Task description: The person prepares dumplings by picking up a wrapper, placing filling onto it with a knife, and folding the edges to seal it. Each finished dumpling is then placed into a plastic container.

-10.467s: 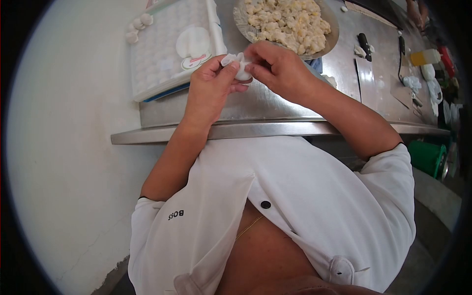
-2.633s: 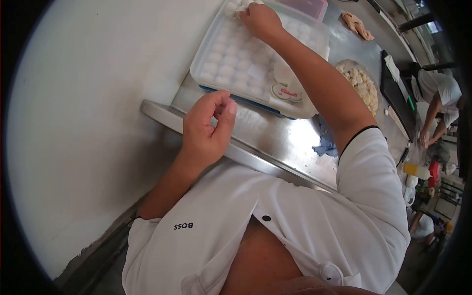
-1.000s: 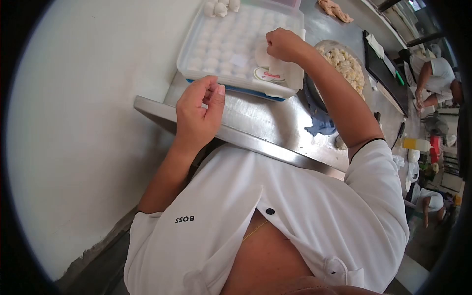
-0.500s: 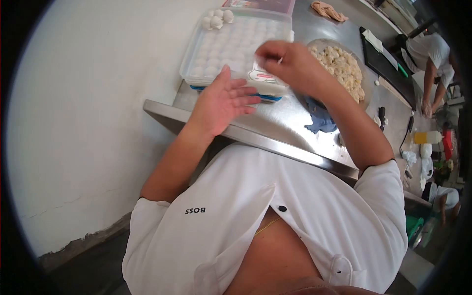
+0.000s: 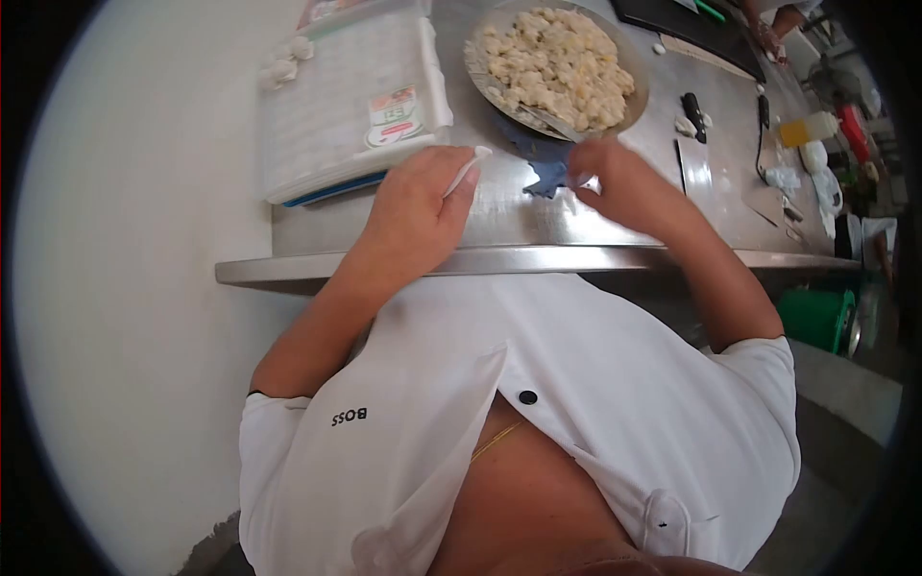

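Observation:
My left hand (image 5: 423, 206) is closed on a thin white dough wrapper (image 5: 466, 171), whose edge sticks out between thumb and fingers. It is beside the near right corner of a translucent plastic box (image 5: 317, 158), where rows of pale round shapes show faintly. My right hand (image 5: 624, 187) has its fingers curled at the near rim of a round metal bowl (image 5: 634, 110). In that bowl is a lumpy, pale yellow filling (image 5: 562, 67). A flat metal utensil (image 5: 549, 123) lies over the filling's near edge and runs to my right fingers, which partly hide its end.
Several white dumpling-like pieces (image 5: 286, 63) sit on the box's far left. A blue cloth (image 5: 547, 168) lies under the bowl. Rightward on the steel table (image 5: 499, 211) are a wide blade (image 5: 694, 168), a black handle (image 5: 693, 117) and a yellow bottle (image 5: 807, 130). Another person's hands (image 5: 768, 38) show beyond.
My left hand has gone from open, palm up, to closed on the wrapper. My right hand has moved from above the box to the bowl's rim. The view has swung right.

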